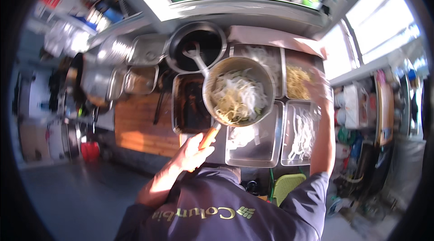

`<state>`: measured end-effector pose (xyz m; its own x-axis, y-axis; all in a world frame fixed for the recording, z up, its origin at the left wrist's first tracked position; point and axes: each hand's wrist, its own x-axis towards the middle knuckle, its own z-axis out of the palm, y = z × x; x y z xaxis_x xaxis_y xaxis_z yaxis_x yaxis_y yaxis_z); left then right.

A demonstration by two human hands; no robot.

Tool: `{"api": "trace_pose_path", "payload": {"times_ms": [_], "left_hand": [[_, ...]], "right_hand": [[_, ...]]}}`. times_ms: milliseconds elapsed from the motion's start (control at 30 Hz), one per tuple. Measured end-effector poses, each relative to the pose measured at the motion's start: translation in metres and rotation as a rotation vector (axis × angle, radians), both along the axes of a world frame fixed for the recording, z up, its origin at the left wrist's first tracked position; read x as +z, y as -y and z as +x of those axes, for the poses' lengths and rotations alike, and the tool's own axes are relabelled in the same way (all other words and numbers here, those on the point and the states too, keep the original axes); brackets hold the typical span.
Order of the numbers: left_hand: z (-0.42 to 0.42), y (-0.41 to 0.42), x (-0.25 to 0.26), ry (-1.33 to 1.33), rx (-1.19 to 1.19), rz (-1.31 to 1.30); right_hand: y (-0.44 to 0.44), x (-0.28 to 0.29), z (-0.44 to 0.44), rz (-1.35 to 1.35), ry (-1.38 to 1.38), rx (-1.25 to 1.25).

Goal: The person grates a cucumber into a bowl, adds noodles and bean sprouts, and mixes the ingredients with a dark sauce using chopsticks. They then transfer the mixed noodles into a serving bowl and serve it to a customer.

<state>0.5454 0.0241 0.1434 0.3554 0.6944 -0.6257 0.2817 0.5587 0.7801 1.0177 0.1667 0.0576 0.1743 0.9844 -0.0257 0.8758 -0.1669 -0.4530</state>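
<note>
My left hand (195, 153) grips the orange handle of a metal pan (207, 105), held over several metal trays. White and yellow shredded food (239, 93) and some green pieces lie in the pan. Blurred, my right hand (317, 83) hovers over or beside a tray of yellow shreds (296, 83) at the right; its fingers look spread, and I see nothing clear in them. Nearer to me, white strips (301, 136) lie in a tray, and another tray (252, 163) holds white pieces. Behind the pan, a tray of pale shreds (259, 53) is partly hidden.
A black round pan or bowl (217, 61) with a light ladle (196, 56) stands behind. Left of my pan are a tray with dark residue (176, 105), a wooden board (142, 122) and small metal trays (147, 51). A window ledge (244, 7) bounds the back.
</note>
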Motion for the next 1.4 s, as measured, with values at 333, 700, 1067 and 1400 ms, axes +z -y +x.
{"api": "trace_pose_path", "payload": {"times_ms": [333,700,1067,1400], "left_hand": [[-0.167,0.102,0.037,-0.092,0.428,-0.043],[-0.429,0.083,-0.081,-0.110,0.250,-0.043],[-0.358,0.027,0.021,0.139,-0.096,1.070],[-0.369,-0.095,-0.096,0.578,0.237,0.573]], "right_hand": [[0.126,0.081,-0.040,0.181,-0.974,-0.308],[0.141,0.075,-0.372,-0.201,-1.508,0.044],[-0.014,0.050,-0.650,-0.036,-1.893,-0.593],[0.022,0.035,-0.754,-0.015,-1.465,-0.039]]}}
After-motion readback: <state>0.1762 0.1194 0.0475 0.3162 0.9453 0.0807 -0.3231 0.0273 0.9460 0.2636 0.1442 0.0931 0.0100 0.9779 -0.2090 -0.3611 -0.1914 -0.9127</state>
